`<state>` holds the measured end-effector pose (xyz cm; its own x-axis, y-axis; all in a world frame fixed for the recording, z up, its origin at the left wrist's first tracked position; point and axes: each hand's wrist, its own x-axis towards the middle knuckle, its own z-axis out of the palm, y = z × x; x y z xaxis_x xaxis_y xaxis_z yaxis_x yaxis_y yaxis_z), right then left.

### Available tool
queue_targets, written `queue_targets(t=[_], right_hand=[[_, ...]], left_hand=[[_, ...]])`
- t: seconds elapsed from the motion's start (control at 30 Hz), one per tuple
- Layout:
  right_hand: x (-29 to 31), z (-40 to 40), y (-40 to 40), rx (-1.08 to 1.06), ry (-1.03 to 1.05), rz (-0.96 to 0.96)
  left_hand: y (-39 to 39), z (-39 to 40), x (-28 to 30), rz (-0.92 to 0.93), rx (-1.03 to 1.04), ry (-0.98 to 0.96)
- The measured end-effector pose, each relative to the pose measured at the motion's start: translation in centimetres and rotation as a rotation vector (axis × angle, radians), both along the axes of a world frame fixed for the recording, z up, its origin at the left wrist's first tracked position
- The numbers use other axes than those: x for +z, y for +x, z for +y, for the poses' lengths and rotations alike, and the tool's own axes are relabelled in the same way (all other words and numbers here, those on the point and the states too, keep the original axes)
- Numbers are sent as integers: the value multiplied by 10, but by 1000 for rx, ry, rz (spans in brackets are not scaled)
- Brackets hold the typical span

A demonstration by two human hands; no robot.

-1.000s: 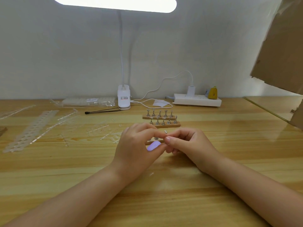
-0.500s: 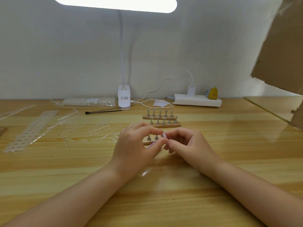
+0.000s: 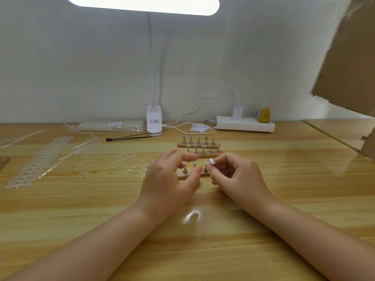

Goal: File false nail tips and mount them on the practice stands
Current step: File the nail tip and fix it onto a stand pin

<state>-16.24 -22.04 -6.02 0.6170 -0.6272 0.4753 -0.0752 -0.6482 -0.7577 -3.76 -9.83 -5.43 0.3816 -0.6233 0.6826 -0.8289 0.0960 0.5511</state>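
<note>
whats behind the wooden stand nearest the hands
Two more wooden practice stands with metal pegs, then the white clip lamp base and white power strip. The left hand covers the nearest wooden stand's left end.

A pale striped wood grain is shown by the table (image 3: 284,199). The stands (image 3: 199,146) are brown-based with silver pegs. The power strip (image 3: 244,123) and lamp clamp (image 3: 154,123) are white.
</note>
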Motion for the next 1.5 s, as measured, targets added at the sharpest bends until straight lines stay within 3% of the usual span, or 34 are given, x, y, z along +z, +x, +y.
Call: queue_targets(t=[0.33,0.53,0.63,0.7,0.8,0.87,1.0,1.33,1.5], right_hand=[[1,-16,4,-155,-60,293],[0,-18,6,-194,-135,362],[-2,-18,5,-208,-157,344],[-3,-16,2,-206,-166,331],[-4,-14,0,-196,-196,323],[-4,-13,-1,-196,-196,321],[-3,-11,-2,-189,-195,319],[-2,-7,-4,-166,-254,340],[-1,-6,-4,-177,-260,334]], left_hand=[[0,-1,-1,-10,13,35],[1,-1,-1,-49,34,40],[11,-3,4,-157,200,37],[28,-3,11,-206,409,147],[57,0,16,-174,619,544],[66,2,15,-241,667,748],[67,-1,12,-322,666,888],[69,0,8,-299,600,755],[69,2,8,-474,632,702]])
